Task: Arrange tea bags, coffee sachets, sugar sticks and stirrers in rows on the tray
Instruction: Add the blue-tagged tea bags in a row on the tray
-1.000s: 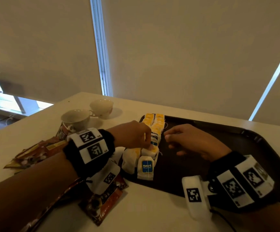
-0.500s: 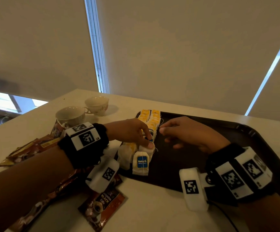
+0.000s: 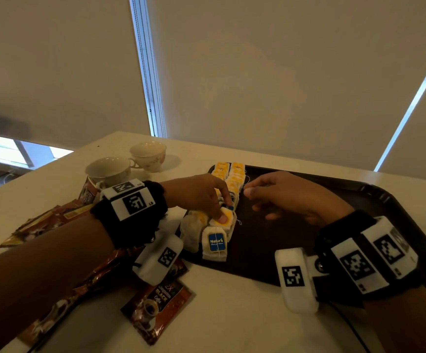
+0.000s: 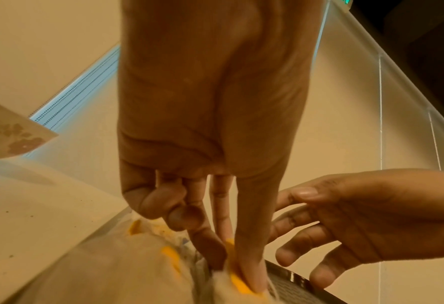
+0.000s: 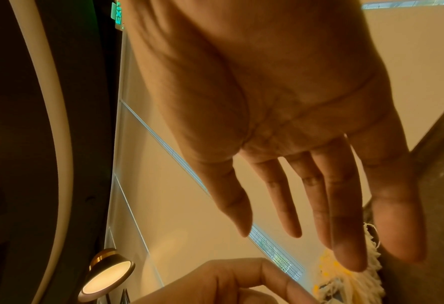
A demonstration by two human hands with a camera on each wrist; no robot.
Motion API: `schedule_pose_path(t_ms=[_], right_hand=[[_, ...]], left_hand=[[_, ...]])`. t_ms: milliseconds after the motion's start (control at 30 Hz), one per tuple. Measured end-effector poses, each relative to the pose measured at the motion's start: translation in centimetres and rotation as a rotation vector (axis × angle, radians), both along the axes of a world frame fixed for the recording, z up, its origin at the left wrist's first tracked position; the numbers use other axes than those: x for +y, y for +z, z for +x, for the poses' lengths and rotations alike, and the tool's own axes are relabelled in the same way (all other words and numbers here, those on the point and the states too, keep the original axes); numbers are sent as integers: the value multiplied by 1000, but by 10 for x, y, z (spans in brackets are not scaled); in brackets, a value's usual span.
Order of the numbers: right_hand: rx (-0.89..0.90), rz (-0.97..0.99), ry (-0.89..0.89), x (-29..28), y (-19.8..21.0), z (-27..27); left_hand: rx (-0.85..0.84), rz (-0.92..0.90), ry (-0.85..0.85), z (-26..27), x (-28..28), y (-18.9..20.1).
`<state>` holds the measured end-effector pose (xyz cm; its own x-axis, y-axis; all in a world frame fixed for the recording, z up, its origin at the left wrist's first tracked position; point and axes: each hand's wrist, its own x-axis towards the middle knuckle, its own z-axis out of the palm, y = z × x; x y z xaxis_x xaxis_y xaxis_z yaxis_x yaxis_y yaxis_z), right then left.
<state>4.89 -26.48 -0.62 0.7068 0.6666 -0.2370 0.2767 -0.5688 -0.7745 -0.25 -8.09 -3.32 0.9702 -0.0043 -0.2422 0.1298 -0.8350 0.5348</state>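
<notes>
Coffee sachets (image 3: 156, 305) nearest, loose on desk (image 3: 232, 314), off tray: light, slick foil, take by edges. Tea bags (image 3: 222, 215) in two rows at tray (image 3: 385, 200) left end: soft, crushable, strings snag. Left hand (image 3: 199, 194) fingertips pressing one yellow-tagged bag. Right hand (image 3: 291, 197) relaxed, empty, just beside row.
</notes>
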Motion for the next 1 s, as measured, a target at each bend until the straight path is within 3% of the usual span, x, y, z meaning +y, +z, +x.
schedule_pose_path(t_ms=[300,467,767,1000], right_hand=[[-11,-19,29,-2,0,0],[-39,-153,156,-1,-3,-6],[-61,-312,267,7,-9,-20],[-105,-431,271,30,-21,-31]], left_hand=[[-209,-147,21,-14,9,15],[-333,-303,66,-36,13,29],[-51,-346,-95,-63,-2,19],[-178,-218,3,-65,8,23]])
